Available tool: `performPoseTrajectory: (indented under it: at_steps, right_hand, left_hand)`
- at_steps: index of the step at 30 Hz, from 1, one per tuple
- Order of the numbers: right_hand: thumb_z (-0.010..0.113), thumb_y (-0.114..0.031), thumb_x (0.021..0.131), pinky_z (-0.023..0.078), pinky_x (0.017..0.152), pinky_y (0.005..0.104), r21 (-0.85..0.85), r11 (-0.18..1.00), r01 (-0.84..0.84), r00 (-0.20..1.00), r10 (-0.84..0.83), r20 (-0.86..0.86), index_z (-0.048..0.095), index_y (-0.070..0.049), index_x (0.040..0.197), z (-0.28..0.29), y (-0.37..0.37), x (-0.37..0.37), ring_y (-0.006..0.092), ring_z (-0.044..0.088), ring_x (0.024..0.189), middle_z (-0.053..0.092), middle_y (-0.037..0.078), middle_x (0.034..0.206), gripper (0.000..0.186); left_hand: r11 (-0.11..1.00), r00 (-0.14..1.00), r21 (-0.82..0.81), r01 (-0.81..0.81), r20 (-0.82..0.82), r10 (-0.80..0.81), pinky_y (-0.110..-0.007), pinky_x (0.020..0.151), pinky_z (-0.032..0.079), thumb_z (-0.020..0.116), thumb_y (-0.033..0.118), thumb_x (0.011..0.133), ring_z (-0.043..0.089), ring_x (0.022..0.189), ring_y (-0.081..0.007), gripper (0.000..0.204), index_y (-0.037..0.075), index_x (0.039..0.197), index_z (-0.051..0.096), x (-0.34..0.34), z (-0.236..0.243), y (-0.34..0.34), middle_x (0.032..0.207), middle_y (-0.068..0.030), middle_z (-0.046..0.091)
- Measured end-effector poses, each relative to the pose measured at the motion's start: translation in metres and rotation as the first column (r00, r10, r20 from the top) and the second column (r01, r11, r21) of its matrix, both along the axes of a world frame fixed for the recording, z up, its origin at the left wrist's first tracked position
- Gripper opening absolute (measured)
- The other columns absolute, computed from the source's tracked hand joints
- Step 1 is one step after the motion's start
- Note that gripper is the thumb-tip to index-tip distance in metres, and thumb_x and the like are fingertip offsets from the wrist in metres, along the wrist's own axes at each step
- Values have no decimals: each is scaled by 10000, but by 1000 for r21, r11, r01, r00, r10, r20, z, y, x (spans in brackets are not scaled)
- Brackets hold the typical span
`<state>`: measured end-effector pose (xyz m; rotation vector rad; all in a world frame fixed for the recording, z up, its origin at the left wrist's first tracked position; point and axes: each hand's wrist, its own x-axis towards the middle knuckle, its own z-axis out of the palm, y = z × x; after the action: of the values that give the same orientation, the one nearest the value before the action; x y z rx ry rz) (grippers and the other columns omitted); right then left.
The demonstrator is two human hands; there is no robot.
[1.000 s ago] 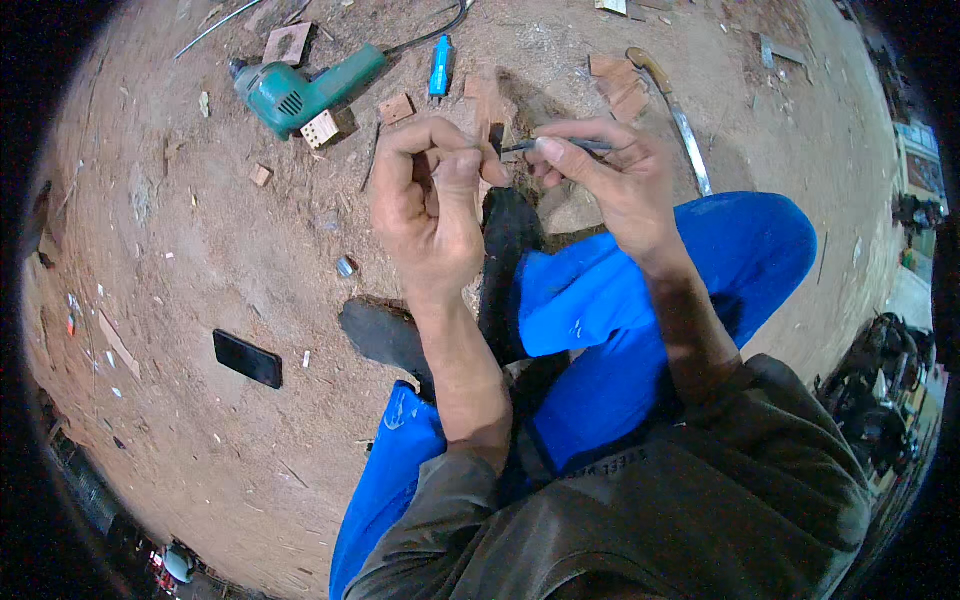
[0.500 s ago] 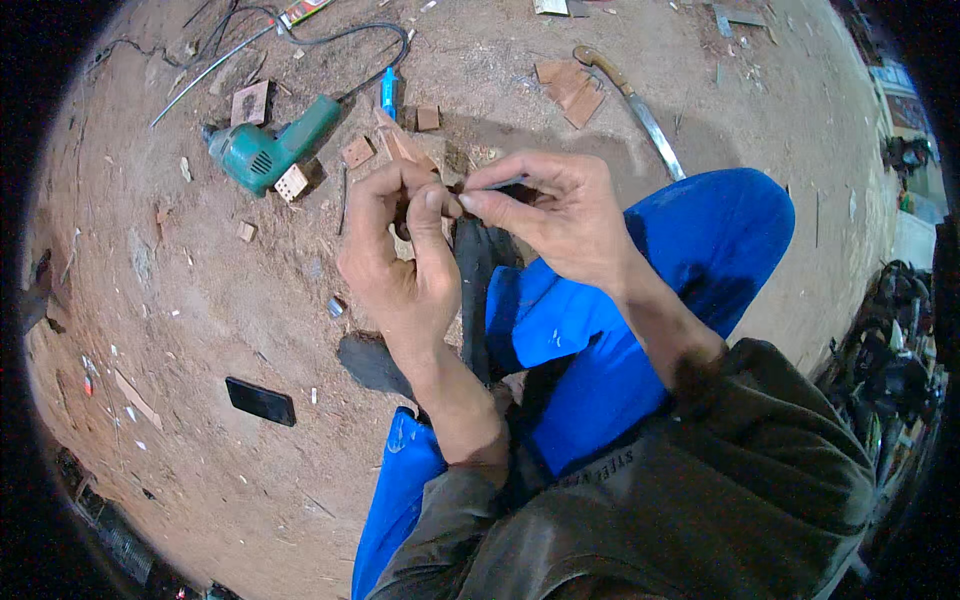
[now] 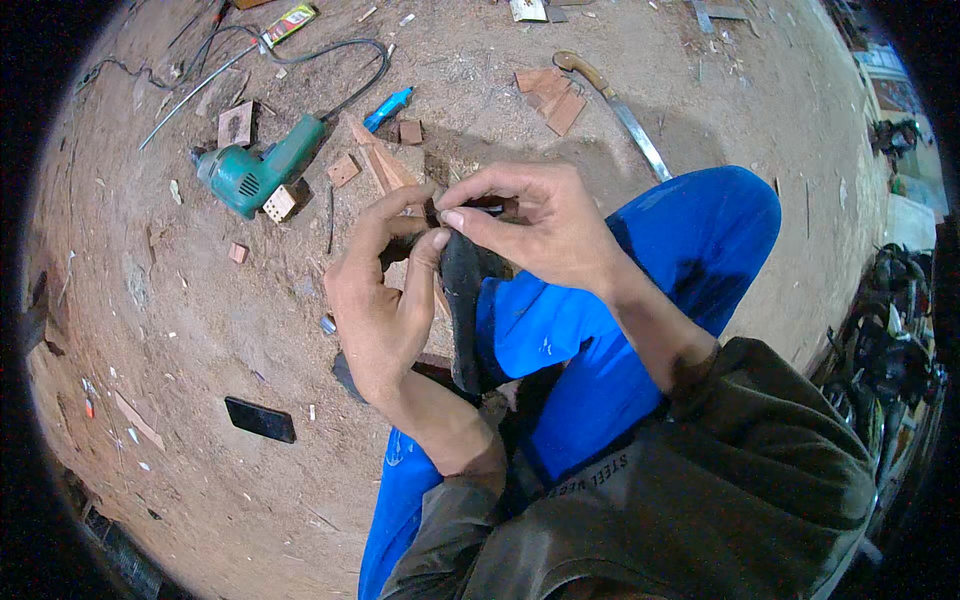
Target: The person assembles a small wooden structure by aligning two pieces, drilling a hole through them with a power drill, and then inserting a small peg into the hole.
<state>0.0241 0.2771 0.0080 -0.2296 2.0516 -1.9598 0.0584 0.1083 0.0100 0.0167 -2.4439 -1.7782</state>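
Note:
My left hand is curled, its thumb and forefinger closed around something small and dark that I cannot make out. Against those fingertips, my right hand pinches with thumb and forefinger; a thin dark sliver shows inside its curled fingers, too hidden to name. Both hands are raised over my dark shoe and the blue trouser leg. Just beyond the fingertips, long reddish-brown wooden pieces lie on the ground. A drilled wooden block rests to their left.
Left of my hands lies a green power drill with its cord, touching a pale dotted block. A blue tube lies ahead. Farther right is a wooden-handled saw or long knife, and at the lower left a black phone.
The view has shifted slightly. My fingertips have moved a little nearer and left, and the left thumb has come away from the right fingers. My shoe has shifted beneath the hands.

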Motion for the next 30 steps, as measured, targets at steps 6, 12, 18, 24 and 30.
performPoseTrajectory:
  at_steps: [6,12,18,24,30]
  right_hand:
    - [715,4,832,548,744,298,201,980,-1,896,91,-435,710,5,985,3,7,-3,184,712,820,726,113,869,153]
    - [729,-27,827,545,781,298,108,983,-149,930,176,-323,703,-14,1034,16,16,-11,169,705,882,738,87,929,208]
    - [719,-465,811,529,877,356,640,686,346,938,-269,-218,720,-75,1130,-64,106,-117,233,699,976,732,137,1053,504]
    - [765,-533,704,527,901,358,807,332,488,872,-163,-461,703,-99,1171,-183,161,-144,298,691,1037,713,186,1115,641]
    - [708,-451,826,543,808,385,706,484,516,853,-369,-370,738,-54,1051,-166,138,-135,307,717,943,730,191,972,457]
  left_hand:
    - [986,991,-119,118,-45,-124,-278,684,526,728,-51,778,659,755,-140,363,57,1125,730,-7,-9,-3,822,-86,693]
    - [995,995,-97,28,-97,-37,-271,673,503,805,-5,725,634,730,-143,267,64,981,785,-6,-20,-14,814,-77,686]
    - [996,996,-29,81,-26,-81,-289,715,513,797,-12,712,660,801,-165,256,96,944,799,-3,-25,-28,861,-67,697]
    - [994,995,-50,98,-23,-99,-289,753,517,771,-44,697,661,822,-179,297,124,939,806,4,-43,-38,888,-58,695]
    - [998,994,61,24,-111,-17,-272,740,494,749,-40,771,634,829,-157,226,35,982,781,0,-31,-44,872,-68,709]
